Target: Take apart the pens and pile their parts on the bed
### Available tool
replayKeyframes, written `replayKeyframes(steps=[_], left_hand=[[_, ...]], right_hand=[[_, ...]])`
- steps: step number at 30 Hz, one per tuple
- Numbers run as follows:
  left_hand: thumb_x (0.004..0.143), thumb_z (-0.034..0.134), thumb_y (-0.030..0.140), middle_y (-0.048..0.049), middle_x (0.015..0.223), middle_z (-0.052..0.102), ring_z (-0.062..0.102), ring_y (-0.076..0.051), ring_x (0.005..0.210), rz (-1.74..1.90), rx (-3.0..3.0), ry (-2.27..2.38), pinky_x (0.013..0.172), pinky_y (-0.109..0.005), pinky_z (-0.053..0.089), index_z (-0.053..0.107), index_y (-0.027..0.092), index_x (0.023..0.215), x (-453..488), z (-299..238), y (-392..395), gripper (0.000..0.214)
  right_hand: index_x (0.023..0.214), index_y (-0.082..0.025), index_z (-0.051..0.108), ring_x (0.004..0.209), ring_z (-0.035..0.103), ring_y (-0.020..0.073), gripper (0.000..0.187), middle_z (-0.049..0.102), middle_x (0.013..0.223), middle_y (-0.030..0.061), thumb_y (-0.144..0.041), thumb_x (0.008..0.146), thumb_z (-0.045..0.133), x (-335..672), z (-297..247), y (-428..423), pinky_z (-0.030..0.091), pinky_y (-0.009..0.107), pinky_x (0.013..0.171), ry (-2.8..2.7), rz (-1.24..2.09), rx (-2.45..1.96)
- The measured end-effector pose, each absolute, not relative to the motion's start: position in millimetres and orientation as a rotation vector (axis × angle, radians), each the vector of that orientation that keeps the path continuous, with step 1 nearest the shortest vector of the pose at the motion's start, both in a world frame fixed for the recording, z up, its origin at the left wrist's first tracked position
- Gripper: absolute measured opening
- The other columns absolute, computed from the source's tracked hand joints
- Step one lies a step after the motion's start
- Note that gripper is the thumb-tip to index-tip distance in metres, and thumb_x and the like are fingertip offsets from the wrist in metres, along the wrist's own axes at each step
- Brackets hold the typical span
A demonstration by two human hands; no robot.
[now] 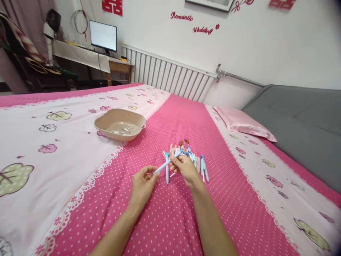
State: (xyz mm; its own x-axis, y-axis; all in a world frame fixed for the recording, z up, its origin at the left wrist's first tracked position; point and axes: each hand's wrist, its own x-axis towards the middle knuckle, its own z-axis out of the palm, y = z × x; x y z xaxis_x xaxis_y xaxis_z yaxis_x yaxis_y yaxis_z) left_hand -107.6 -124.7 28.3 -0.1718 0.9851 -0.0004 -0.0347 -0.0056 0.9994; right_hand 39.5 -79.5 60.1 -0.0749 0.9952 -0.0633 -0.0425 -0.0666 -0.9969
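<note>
A light blue pen (165, 164) is held at a slant between my two hands, above the pink dotted bedspread (170, 217). My left hand (144, 183) pinches its lower left end. Near its upper right end, my right hand (185, 169) grips it with thumb and fingers. Just beyond lies a pile of pens (196, 160) in pink, white and blue, partly hidden by my right hand. A turquoise-topped pen (167, 174) lies on the bedspread between my hands, under the held one. Small brown pieces (183, 142) sit at the far side of the pile.
A beige plastic basin (114, 133) with small white pieces inside stands on the bed, left of the pens. A pink pillow (242, 124) lies at the right against the grey headboard (298, 124). Behind the bed are a white radiator (167, 73) and a desk with a monitor (103, 35).
</note>
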Motion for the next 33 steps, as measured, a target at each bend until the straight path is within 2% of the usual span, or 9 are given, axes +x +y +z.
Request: replayKeyframes(steps=[4,8,15,19,22,24,26,29,33], left_hand=[[0.064,0.064,0.042,0.0018,0.057,0.058,0.05,-0.01,0.047,1.348,1.154,1.311,0.045,-0.019,0.037,0.062,0.013,0.08,-108.4,26.0,-125.9,0.033],[0.073,0.052,0.051,0.0011,0.047,0.055,0.05,-0.01,0.042,1.261,1.197,1.336,0.044,-0.02,0.037,0.062,0.013,0.072,-108.9,24.6,-125.6,0.04],[0.072,0.046,0.06,0.0012,0.044,0.051,0.046,-0.008,0.036,1.2,0.973,1.182,0.039,-0.019,0.036,0.057,0.012,0.06,-108.0,27.7,-126.3,0.05],[0.075,0.043,0.058,0.0009,0.043,0.051,0.046,-0.009,0.037,1.225,0.997,1.232,0.041,-0.02,0.036,0.057,0.012,0.062,-107.8,33.3,-128.2,0.049],[0.069,0.058,0.048,0.0017,0.057,0.057,0.051,-0.009,0.047,1.346,1.084,1.23,0.047,-0.02,0.04,0.056,0.014,0.082,-106.6,36.0,-129.4,0.037],[0.063,0.067,0.039,0.0017,0.066,0.058,0.052,-0.01,0.054,1.409,1.167,1.228,0.051,-0.02,0.041,0.054,0.016,0.087,-105.8,36.0,-129.8,0.036],[0.065,0.066,0.036,0.0017,0.067,0.057,0.052,-0.01,0.057,1.433,1.234,1.25,0.052,-0.02,0.04,0.055,0.016,0.084,-105.9,34.7,-129.7,0.03],[0.072,0.058,0.039,0.0029,0.06,0.054,0.047,-0.009,0.052,1.411,1.282,1.265,0.049,-0.02,0.036,0.056,0.016,0.078,-107.9,32.7,-129.4,0.024],[0.078,0.046,0.05,0.0016,0.049,0.051,0.046,-0.01,0.045,1.279,1.226,1.252,0.047,-0.021,0.035,0.058,0.014,0.065,-110.6,31.7,-130.6,0.04]], right_hand=[[0.064,-0.012,0.058,0.043,0.049,0.006,0.038,0.057,0.052,-0.0014,-0.049,0.059,0.068,38.3,61.6,-80.4,0.035,0.017,0.041,-1.197,1.313,-1.171],[0.066,-0.013,0.058,0.044,0.049,0.0058,0.036,0.056,0.054,-0.0023,-0.046,0.059,0.069,38.2,63.1,-81.1,0.034,0.017,0.042,-1.189,1.328,-1.139],[0.075,-0.013,0.061,0.048,0.049,0.0046,0.033,0.055,0.059,-0.003,-0.043,0.063,0.068,42.5,69.1,-84.9,0.035,0.016,0.045,-1.184,1.421,-1.081],[0.078,-0.014,0.062,0.048,0.048,0.0045,0.034,0.054,0.06,-0.0034,-0.042,0.061,0.069,43.3,72.4,-86.6,0.034,0.016,0.043,-1.137,1.461,-1.065],[0.076,-0.014,0.061,0.049,0.047,0.0046,0.033,0.054,0.061,-0.0031,-0.043,0.061,0.069,42.1,73.1,-87.0,0.033,0.016,0.043,-1.126,1.452,-1.073],[0.075,-0.014,0.061,0.049,0.047,0.0047,0.033,0.054,0.06,-0.0031,-0.043,0.061,0.07,40.8,73.5,-87.3,0.034,0.016,0.043,-1.134,1.453,-1.075],[0.075,-0.014,0.06,0.048,0.047,0.005,0.034,0.053,0.058,-0.0034,-0.044,0.061,0.069,39.8,73.9,-87.8,0.034,0.017,0.043,-1.15,1.462,-1.068],[0.075,-0.014,0.06,0.048,0.047,0.0054,0.036,0.052,0.058,-0.0035,-0.045,0.06,0.069,39.3,74.5,-88.2,0.034,0.017,0.043,-1.164,1.465,-1.069],[0.074,-0.015,0.059,0.048,0.047,0.0052,0.035,0.053,0.06,-0.0031,-0.045,0.06,0.069,39.3,74.5,-88.6,0.034,0.016,0.043,-1.155,1.457,-1.073]])
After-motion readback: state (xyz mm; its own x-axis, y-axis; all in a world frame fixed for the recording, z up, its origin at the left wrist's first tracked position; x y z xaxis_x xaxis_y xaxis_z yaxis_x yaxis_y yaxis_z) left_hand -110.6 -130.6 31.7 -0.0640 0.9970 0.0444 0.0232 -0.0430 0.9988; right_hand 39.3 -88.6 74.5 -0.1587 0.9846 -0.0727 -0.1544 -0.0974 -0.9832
